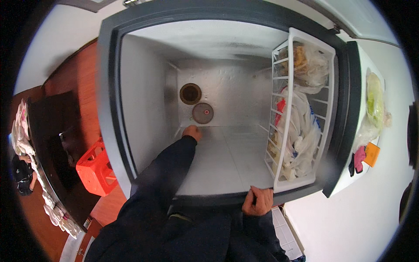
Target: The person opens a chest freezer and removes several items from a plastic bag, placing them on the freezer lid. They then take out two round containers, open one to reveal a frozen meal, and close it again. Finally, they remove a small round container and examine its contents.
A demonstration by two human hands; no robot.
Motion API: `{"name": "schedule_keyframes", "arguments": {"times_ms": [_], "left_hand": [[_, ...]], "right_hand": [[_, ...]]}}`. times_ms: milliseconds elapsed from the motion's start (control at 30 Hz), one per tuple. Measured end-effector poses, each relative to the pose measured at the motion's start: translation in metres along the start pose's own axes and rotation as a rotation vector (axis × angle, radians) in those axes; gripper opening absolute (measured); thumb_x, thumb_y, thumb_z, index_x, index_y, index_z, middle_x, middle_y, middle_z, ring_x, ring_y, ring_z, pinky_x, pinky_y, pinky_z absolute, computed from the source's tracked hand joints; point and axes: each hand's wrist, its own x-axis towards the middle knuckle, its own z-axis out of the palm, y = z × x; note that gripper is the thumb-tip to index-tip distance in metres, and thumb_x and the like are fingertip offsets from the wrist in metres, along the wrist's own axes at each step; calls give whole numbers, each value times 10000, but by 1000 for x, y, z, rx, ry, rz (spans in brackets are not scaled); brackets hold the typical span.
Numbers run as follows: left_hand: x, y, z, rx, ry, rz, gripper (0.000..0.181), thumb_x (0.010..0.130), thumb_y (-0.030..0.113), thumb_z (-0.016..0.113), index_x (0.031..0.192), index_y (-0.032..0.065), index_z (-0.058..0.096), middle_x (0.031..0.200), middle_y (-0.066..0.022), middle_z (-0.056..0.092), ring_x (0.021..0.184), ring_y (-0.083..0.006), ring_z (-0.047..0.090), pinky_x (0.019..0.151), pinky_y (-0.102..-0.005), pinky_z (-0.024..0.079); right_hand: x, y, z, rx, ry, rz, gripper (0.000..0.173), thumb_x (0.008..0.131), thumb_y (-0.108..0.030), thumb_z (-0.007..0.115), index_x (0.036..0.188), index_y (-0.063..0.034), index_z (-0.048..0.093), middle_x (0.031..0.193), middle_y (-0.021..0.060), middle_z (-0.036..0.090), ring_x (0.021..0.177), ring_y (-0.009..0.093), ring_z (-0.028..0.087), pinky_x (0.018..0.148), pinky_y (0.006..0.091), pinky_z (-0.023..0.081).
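An open chest freezer with a grey rim [108,108] lies before me. My left hand [192,132] reaches down inside, its fingers curled and partly hidden, just below a round greyish lid or container [203,113]. Touching or almost touching that is a round brown-rimmed container with a dark middle [190,94], on the freezer's floor. My right hand [258,200] grips the near rim beside the corner of a white wire basket [284,131]. The basket hangs at the right and holds a clear bag of brownish food [311,65] and several pale plastic bags [299,131].
Right of the freezer, a white surface holds a bagged green vegetable [374,101], an orange box [372,154] and a pink cloth item [359,159]. A red plastic stool [96,170] stands left. Farther left are a dark table [55,131] with pale cloths and a person [24,173].
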Motion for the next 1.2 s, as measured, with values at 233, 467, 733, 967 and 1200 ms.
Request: {"name": "schedule_keyframes", "arguments": {"times_ms": [233,467,733,967,1200], "left_hand": [[97,-109,102,76,-126,-126,328,857,295,592,1023,30,695,1046,-215,672,986,-375,639,869,-451,499],[175,-173,164,188,24,50,540,865,381,611,1243,-4,585,1177,-251,620,1092,-383,598,932,-447,473],[188,-163,142,-81,-81,-59,818,812,537,661,1358,-39,464,1309,-260,546,1218,-397,519,1008,-446,428],[234,-217,191,-287,-159,-84,838,803,571,662,1349,-34,467,1273,-249,574,1182,-385,546,990,-430,434],[226,-193,202,-184,102,37,740,811,569,651,1252,-17,557,1170,-218,636,1075,-376,598,919,-422,466]], "right_hand": [[-6,0,3,-49,-3,97,103,705,-5,629,805,5,652,640,100,579,526,239,518,534,365,383],[-1,-6,0,-96,-103,136,105,724,-69,625,808,-9,645,642,92,576,532,237,517,545,382,391],[13,-21,-16,-182,-412,286,123,798,-64,658,905,-4,650,789,180,614,680,337,577,645,430,473],[-9,-13,-16,-246,-353,233,142,774,-110,707,882,-21,680,758,157,619,673,328,587,637,445,471],[6,-19,-19,-267,-462,283,244,772,-111,705,992,-30,636,664,85,549,615,263,531,623,426,428]]}}
